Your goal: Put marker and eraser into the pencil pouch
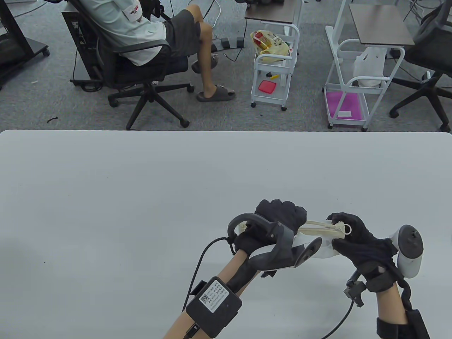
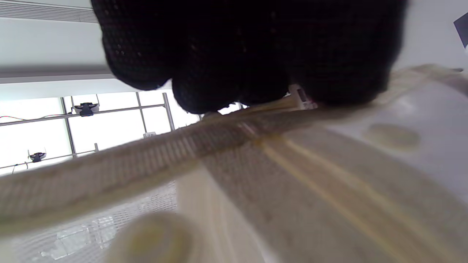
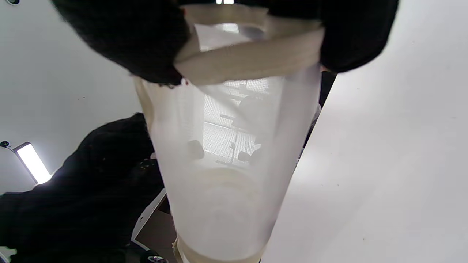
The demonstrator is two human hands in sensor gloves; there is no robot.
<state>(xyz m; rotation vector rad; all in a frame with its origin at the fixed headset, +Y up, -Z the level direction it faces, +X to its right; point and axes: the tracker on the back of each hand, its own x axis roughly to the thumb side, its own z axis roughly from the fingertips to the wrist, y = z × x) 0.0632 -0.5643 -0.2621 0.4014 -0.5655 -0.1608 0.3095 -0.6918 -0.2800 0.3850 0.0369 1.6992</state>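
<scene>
A translucent white pencil pouch (image 1: 326, 250) with a beige zipper (image 1: 319, 231) is held above the table between both hands. My left hand (image 1: 280, 215) grips its left end, fingers curled over the zipper edge, as the left wrist view (image 2: 248, 47) shows close up. My right hand (image 1: 348, 235) pinches the right end next to the metal pull ring (image 1: 348, 229). The right wrist view looks along the pouch (image 3: 226, 175), with my fingers (image 3: 120, 40) clamped on its beige rim. No marker or eraser shows on the table. What is inside the pouch cannot be told.
The white table (image 1: 141, 197) stretches wide to the left and far side of the hands. Past its far edge are a seated person on an office chair (image 1: 141, 70) and two white carts (image 1: 273, 70).
</scene>
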